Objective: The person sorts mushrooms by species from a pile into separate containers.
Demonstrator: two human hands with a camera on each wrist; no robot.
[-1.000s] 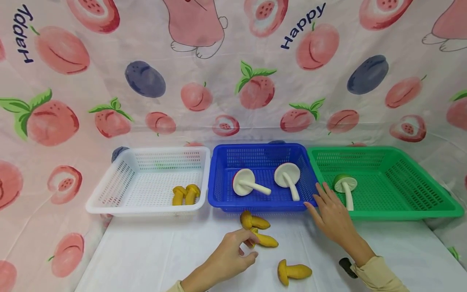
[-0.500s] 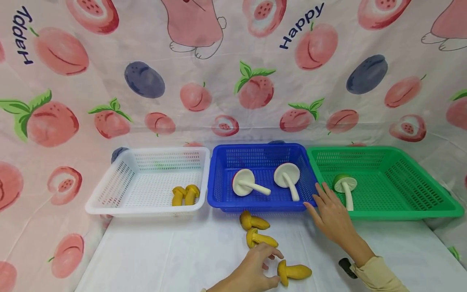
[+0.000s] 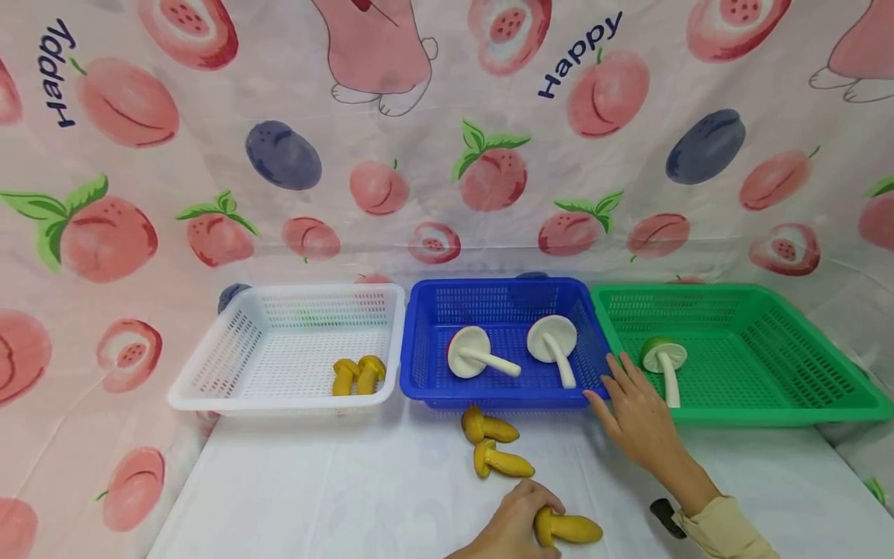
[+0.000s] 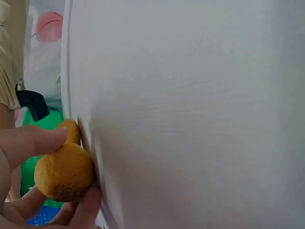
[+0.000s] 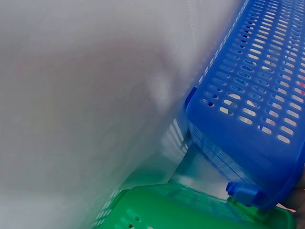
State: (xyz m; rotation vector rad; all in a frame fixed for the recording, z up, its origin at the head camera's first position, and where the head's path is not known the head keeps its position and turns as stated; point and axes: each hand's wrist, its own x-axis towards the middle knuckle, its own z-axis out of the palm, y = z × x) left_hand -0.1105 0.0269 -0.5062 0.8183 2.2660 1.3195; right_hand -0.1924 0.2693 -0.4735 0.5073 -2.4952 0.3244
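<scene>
Nearest you, your left hand [image 3: 513, 528] has slid right along the table [image 3: 314, 497] since a second ago, when it hovered by the middle yellow mushroom [image 3: 501, 462]; now thumb and fingers pinch the cap of the nearest yellow mushroom [image 3: 567, 528], which lies on its side on the table with its stem pointing right. The left wrist view shows the cap [image 4: 64, 172] clamped between thumb and fingertips against the white cloth.

Two more yellow mushrooms lie a little farther off, the middle one and another [image 3: 487, 426] just in front of the blue basket [image 3: 419, 365], where they lay before.

Your right hand [image 3: 639, 419] has not moved: fingers spread and straight, tips resting at the corner where the blue basket meets the green basket [image 3: 803, 404].

The white basket [image 3: 209, 380] holds two small yellow mushrooms [image 3: 357, 374] side by side. The blue one holds two white mushrooms [image 3: 513, 351]. The green one holds a single green-capped mushroom [image 3: 663, 361].

Behind, the fruit-print backdrop [image 3: 447, 155] reads "Happy" [image 3: 580, 50] twice.
</scene>
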